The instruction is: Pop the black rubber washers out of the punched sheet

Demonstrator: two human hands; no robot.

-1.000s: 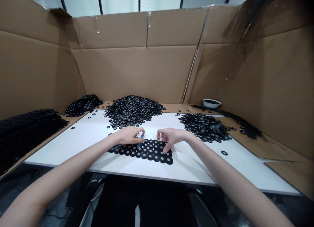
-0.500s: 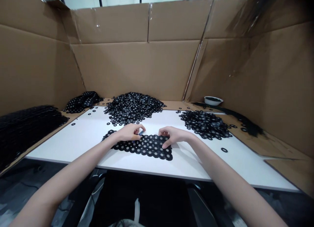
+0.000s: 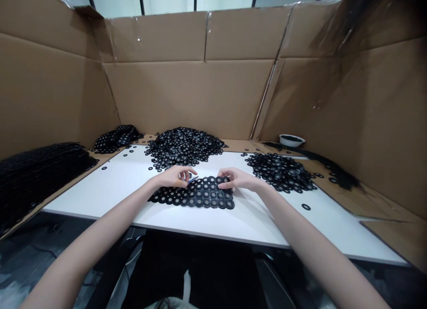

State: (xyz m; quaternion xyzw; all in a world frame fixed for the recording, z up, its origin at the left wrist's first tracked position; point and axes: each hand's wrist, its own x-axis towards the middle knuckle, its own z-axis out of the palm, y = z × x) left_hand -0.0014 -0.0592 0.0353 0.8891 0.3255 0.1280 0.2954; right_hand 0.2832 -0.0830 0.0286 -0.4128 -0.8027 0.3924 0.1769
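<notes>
A sheet of joined black rings [image 3: 203, 198] lies on the white tabletop in front of me, with pale centres showing in the rings. My right hand [image 3: 238, 179] pinches the upper right corner of this sheet between thumb and fingers, and that edge looks slightly raised. Over the sheet's upper left part, my left hand [image 3: 176, 175] is closed on a thin blue tool [image 3: 192, 179]; its kind is too small to make out. The left palm and fingers hide part of the sheet's far edge.
A large heap of loose black rings [image 3: 185, 144] sits behind my hands, a smaller heap [image 3: 280, 172] to the right. Black stacked sheets [image 3: 43, 180] line the left side. A white bowl [image 3: 292, 141] and black strands [image 3: 343, 178] lie right. Cardboard walls [image 3: 160, 91] enclose the table.
The ring sheet's right end has shifted up and away from me, its near edge now higher in view. My right hand has moved slightly up with it. The view has tilted a little.
</notes>
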